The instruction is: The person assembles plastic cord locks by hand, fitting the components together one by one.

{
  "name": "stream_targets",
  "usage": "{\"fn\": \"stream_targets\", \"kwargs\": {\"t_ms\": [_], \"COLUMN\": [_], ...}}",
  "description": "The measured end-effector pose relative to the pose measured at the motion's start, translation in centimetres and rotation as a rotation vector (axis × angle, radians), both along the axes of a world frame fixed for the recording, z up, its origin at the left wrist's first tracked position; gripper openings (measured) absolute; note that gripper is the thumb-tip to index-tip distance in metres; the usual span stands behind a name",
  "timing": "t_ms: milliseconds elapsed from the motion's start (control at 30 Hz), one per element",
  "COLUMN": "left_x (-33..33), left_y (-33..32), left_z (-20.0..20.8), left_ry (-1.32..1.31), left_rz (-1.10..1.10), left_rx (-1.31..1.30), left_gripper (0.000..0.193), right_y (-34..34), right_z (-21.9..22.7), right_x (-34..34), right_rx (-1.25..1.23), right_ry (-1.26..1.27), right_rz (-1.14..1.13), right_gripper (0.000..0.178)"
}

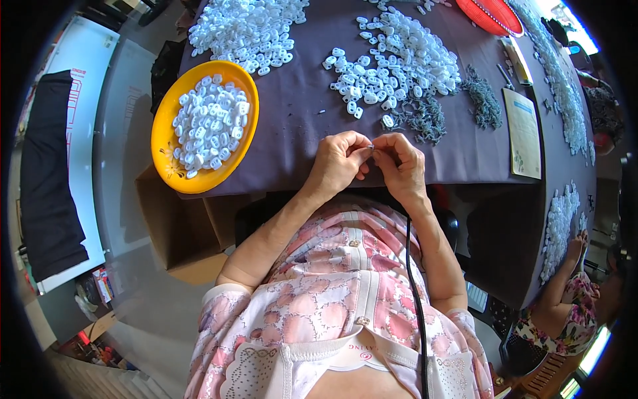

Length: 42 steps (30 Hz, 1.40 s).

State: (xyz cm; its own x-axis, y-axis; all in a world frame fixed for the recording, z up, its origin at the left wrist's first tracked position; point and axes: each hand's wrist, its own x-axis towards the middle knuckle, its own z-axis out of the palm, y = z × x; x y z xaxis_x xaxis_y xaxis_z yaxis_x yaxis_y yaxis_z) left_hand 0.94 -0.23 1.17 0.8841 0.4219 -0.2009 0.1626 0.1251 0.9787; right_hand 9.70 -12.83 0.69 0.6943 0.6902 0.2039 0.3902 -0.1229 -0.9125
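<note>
Just over the table's near edge, my left hand (pixel 337 165) and my right hand (pixel 403 167) meet fingertip to fingertip. Both are closed in a pinch around a tiny greyish piece (pixel 371 147), mostly hidden by the fingers and too small to name. Beyond them spreads a pile of small white oval plastic pieces with holes (pixel 415 56). A single white piece (pixel 388 122) lies nearest my right hand, beside a heap of small dark grey parts (pixel 425 120). To the left, a yellow oval dish (pixel 161 136) holds many more white pieces (pixel 206 126).
Another white pile (pixel 246 30) covers the far left of the dark tablecloth (pixel 292 100). At right are a second grey heap (pixel 483 100), a beige booklet (pixel 522 133) and a red basket (pixel 488 16). An open cardboard box (pixel 176 229) stands below the dish. Another person (pixel 565 299) sits at right.
</note>
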Motion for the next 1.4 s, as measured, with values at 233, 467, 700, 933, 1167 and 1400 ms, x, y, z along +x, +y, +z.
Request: {"fn": "stream_targets", "kwargs": {"t_ms": [233,467,700,933,1167,1400], "left_x": [-0.1,-0.2,-0.2,-0.4,-0.3,-0.3], "left_y": [-0.3,0.0,0.4,0.7,0.6,0.7], "left_z": [-0.4,0.0,0.3,0.1,-0.1,0.0], "left_ry": [-0.026,-0.06,-0.06,-0.079,-0.1,-0.098], "left_rz": [0.042,0.044,0.091,0.1,0.109,0.101], "left_rx": [-0.027,-0.056,-0.22,-0.294,-0.299,-0.272], "left_gripper": [0.006,0.006,0.011,0.011,0.007,0.007], "right_y": [0.2,0.2,1.6,2.0,2.1,2.0], "right_z": [0.2,1.3,1.6,1.6,1.4,1.2], "right_x": [0.0,0.7,3.4,3.2,3.6,3.9], "right_rx": [-0.012,0.008,-0.342,-0.47,-0.424,-0.417], "right_ry": [0.101,0.012,-0.468,-0.536,-0.472,-0.498], "right_rz": [-0.027,-0.077,-0.207,-0.212,-0.173,-0.13], "right_gripper": [0.016,0.015,0.013,0.013,0.014,0.014]}}
